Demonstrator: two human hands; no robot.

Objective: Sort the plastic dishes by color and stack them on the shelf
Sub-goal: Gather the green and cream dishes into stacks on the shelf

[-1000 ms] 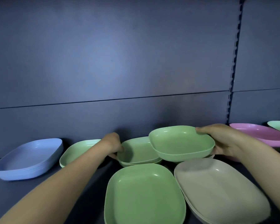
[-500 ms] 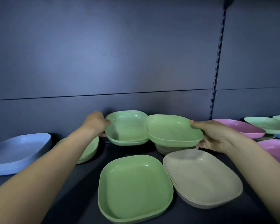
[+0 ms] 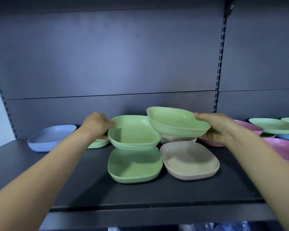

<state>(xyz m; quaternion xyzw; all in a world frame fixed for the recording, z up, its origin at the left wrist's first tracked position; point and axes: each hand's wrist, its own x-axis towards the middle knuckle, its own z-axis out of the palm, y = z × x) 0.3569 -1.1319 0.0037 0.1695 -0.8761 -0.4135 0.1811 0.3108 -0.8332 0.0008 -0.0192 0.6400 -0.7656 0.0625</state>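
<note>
1. Head view: left hand pinches left dish by its left rim, mid-frame, held over the green stack on the shelf.
2. Right hand grips right dish by its right rim, thumb on top, fingers under. Dish is tilted, overlapping left dish; looks lined up to nest.
3. Beige stack just beside green stack; blue stack at left, pink dishes at right. One colour per group.
4. Both held dishes are green, so likely bound for green stack.
</note>
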